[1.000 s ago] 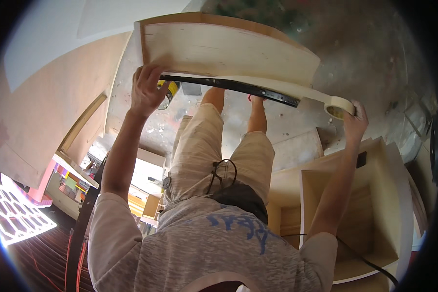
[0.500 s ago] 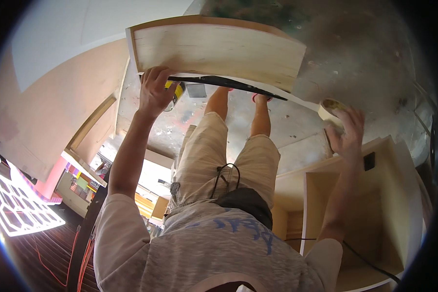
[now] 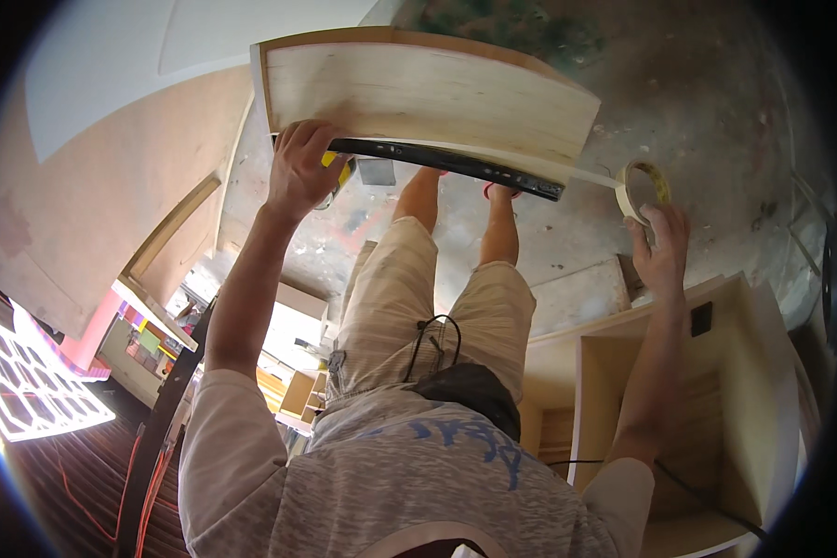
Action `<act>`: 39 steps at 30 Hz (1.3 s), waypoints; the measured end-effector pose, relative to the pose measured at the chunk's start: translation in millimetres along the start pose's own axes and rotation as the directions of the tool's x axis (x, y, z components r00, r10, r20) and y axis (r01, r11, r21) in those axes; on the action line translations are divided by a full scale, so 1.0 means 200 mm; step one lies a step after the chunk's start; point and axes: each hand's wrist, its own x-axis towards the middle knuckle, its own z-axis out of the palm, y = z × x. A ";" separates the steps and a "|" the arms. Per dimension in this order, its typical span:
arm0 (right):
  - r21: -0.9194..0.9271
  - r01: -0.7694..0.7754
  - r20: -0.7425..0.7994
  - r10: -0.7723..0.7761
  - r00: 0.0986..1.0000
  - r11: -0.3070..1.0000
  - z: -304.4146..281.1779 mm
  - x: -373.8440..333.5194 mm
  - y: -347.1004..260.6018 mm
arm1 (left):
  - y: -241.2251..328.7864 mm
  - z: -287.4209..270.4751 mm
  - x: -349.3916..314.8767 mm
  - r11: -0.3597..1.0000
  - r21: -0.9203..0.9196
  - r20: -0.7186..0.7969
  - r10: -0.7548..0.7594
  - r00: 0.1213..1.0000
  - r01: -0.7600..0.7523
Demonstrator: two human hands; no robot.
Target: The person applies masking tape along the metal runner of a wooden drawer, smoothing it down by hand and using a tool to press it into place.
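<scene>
In front of me I hold up a pale wooden drawer (image 3: 428, 98). A black metal drawer slide (image 3: 456, 166) runs along its near edge. My left hand (image 3: 302, 167) is closed round the drawer's near left corner, at the slide's end; part of its grip is hidden. To the right, my right hand (image 3: 660, 246) pinches the lower rim of a roll of cream masking tape (image 3: 626, 191), held up on edge. A pale strip of tape (image 3: 593, 176) stretches from the roll to the drawer's right end.
Behind my left hand, a yellow can (image 3: 337, 181) stands on the paint-spotted floor near a small grey block (image 3: 376, 172). An open wooden cabinet (image 3: 577, 409) is at my lower right, with a dark cable across it. Large wooden panels (image 3: 112, 186) fill the left side.
The drawer has shifted slightly right, and the slide's face has turned further into view. My right hand has moved to the roll's lower rim, and the roll has turned, showing its open ring.
</scene>
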 end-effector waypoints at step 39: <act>0.163 -0.104 -0.178 0.133 0.975 0.981 0.21 -0.25 -0.15 | 0.88 0.40 0.39 0.906 -0.232 0.178 0.398 0.900 -0.355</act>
